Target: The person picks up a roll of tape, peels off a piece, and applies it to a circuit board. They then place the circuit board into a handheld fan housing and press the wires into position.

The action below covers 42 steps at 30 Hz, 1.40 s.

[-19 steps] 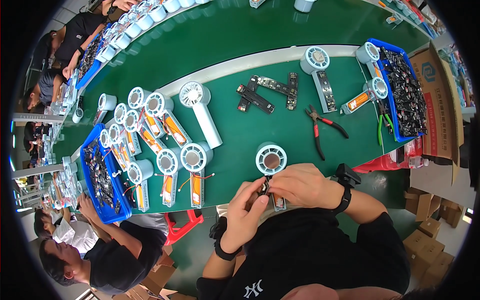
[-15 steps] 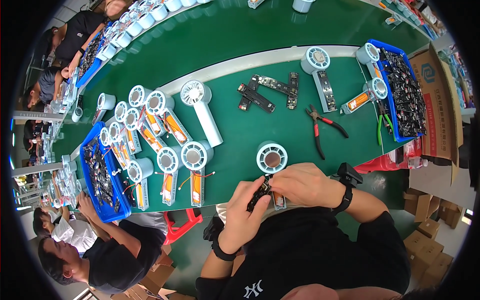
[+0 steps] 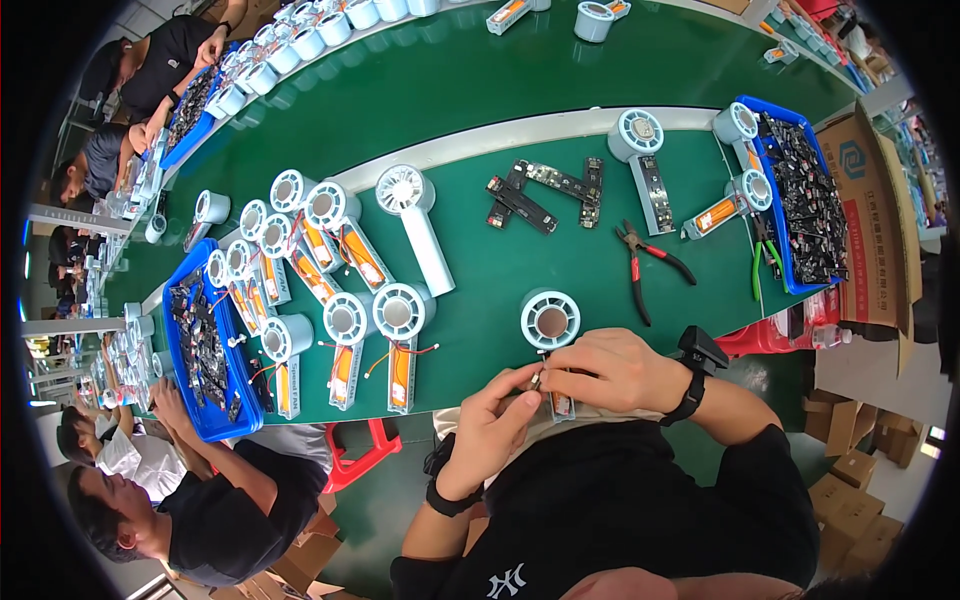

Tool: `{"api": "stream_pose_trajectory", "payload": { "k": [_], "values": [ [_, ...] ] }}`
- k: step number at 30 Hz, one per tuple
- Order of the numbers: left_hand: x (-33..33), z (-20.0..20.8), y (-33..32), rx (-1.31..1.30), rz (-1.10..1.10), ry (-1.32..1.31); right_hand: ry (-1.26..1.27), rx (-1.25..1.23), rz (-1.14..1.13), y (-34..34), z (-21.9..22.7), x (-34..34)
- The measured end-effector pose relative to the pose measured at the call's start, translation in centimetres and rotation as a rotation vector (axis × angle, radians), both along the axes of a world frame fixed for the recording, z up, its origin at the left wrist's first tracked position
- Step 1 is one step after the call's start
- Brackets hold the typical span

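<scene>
Pale-blue fan body (image 3: 550, 319) rests near the green table's (image 3: 480, 290) front edge, round grille up, its handle partly hidden by the right hand (image 3: 612, 374). Left hand (image 3: 497, 405): grip closed, thumb and fingers pinching a small part (image 3: 537, 381) (mostly covered) just below the grille. Right hand: bent fingers meet that part — hold cannot be told. Pliers (image 3: 641, 262) lie beyond, handles spread.

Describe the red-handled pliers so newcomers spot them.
On the green table, find the blue tray at the right. Left of it, beyond the right hand, lie the pliers. Red-and-black handles set them apart from the green-handled tool nearby.
</scene>
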<state>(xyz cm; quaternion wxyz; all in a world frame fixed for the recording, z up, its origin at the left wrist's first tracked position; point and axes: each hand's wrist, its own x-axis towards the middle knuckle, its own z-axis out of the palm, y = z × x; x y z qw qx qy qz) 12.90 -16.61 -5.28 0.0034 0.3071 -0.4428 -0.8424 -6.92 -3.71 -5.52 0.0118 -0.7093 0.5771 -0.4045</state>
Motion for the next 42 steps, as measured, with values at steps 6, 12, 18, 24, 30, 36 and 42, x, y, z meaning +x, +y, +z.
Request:
{"api": "stream_pose_trajectory", "payload": {
  "k": [6,12,18,24,30,36,42],
  "values": [
    [0.0,0.0,-1.0,0.021,-0.138,0.011,0.069,0.035,0.165,-0.2,0.3,-1.1],
    [0.1,-0.5,-1.0,0.082,-0.171,0.034,0.028,0.007,0.253,-0.5,0.0,-1.5],
    [0.6,-1.8,0.4,-0.015,-0.065,0.089,0.025,0.017,0.134,-0.8,1.2,-1.1],
    [0.5,-3.2,2.7,-0.325,0.088,0.164,0.016,0.299,-0.078,2.1,1.8,0.7],
    [-1.0,-2.2,1.8,-0.655,0.033,0.229,-0.296,0.426,-0.058,1.1,4.4,0.3],
    [-1.7,-2.8,0.1,-0.837,0.029,0.313,-0.259,0.517,0.025,-8.4,8.7,-5.2],
    [-2.1,-3.0,0.2,-0.830,0.063,0.335,0.355,0.329,-0.244,-28.3,4.2,-18.8]
  ]
}}
